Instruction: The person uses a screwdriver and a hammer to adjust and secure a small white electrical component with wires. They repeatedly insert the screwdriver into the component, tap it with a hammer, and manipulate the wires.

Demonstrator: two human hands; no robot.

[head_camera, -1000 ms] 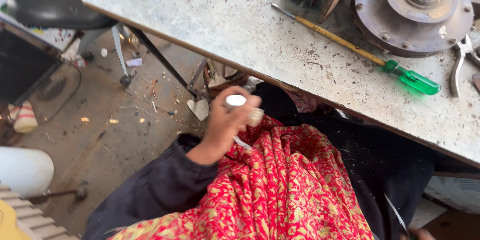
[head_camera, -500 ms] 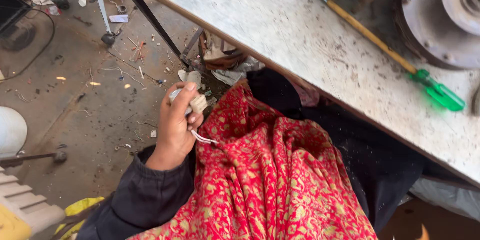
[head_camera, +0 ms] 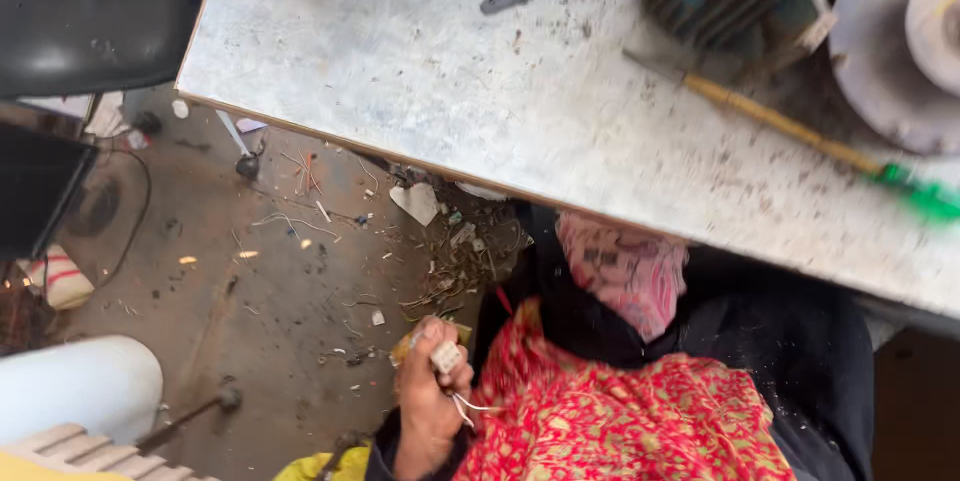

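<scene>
Left hand clenched on a small white part, low beside the lap.

The left hand (head_camera: 432,391) is curled tight around a small white part (head_camera: 446,356) with thin white wires (head_camera: 466,407) trailing from it, held over the littered floor (head_camera: 280,281) beside the red patterned cloth (head_camera: 620,421), below the worktop (head_camera: 480,91) edge. The right hand is out of view. A green-handled screwdriver (head_camera: 800,141) lies on the worktop.

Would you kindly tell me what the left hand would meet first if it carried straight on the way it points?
Probably the debris-strewn floor; the left hand, gripping a small white part, points up-frame towards it, though depth is unclear.
</scene>
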